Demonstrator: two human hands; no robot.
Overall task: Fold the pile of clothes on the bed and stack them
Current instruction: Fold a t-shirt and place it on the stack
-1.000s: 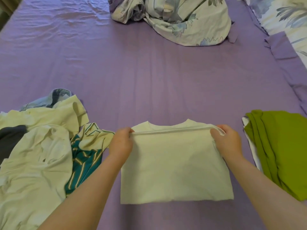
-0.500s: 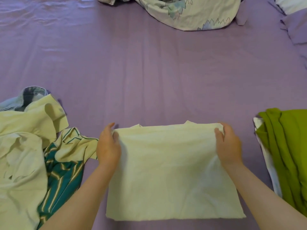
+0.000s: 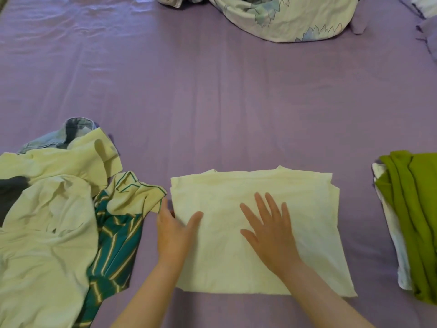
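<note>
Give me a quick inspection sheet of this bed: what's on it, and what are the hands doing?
Surface: purple sheet, lightly creased.
Job's things: cream shirt, folded into a rectangle, lies flat in the middle; unfolded pile on the left with cream pieces, a teal striped top, denim and a dark piece; folded green garment on the right, lying on something white.
Clutter: floral bedding, bunched at the far edge.
Hands: left hand at the shirt's left edge, thumb on top; right hand flat on the shirt, fingers spread.
Cables: nothing seen.
Surroundings: nothing seen beyond the bed.
</note>
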